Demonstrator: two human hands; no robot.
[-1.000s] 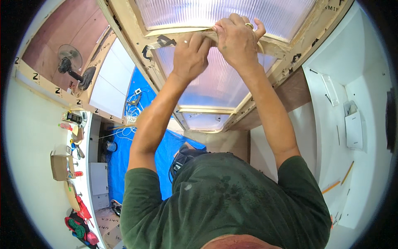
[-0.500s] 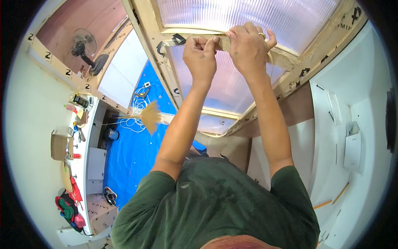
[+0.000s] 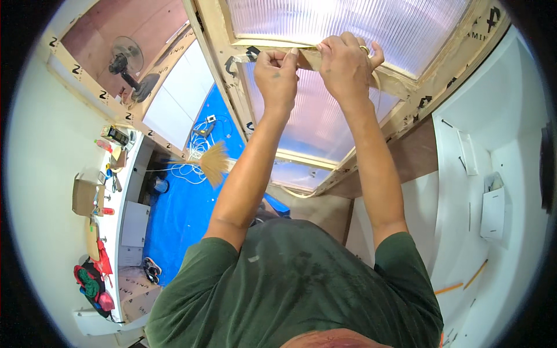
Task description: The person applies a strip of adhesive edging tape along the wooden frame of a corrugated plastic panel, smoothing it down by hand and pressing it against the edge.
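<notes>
In front of me stands a wooden frame [image 3: 432, 107] with ribbed translucent panels [image 3: 348, 17]. A thin pale strip [image 3: 379, 87] runs down from behind my right hand [image 3: 346, 66]. That hand is closed at the crossbar, thumb and forefinger pinching the strip along the upper panel's lower edge. My left hand [image 3: 277, 78] is closed just to its left, fingers curled and thumb against them; whatever it pinches is mostly hidden. A short stretch of the crossbar [image 3: 307, 60] shows between the two hands. A pale band also loops below the frame's lower edge.
At the left, a blue sheet [image 3: 180, 226] covers the floor, with a broom [image 3: 213, 164] and tangled white cable [image 3: 188, 171] over it. A white counter [image 3: 127, 174] holds boxes and small items. A fan [image 3: 126, 64] stands farther back. White shelving [image 3: 452, 203] lines the right.
My left hand has shifted slightly left, widening the gap between my hands. My right hand stays at nearly the same spot. The view has turned a little.
</notes>
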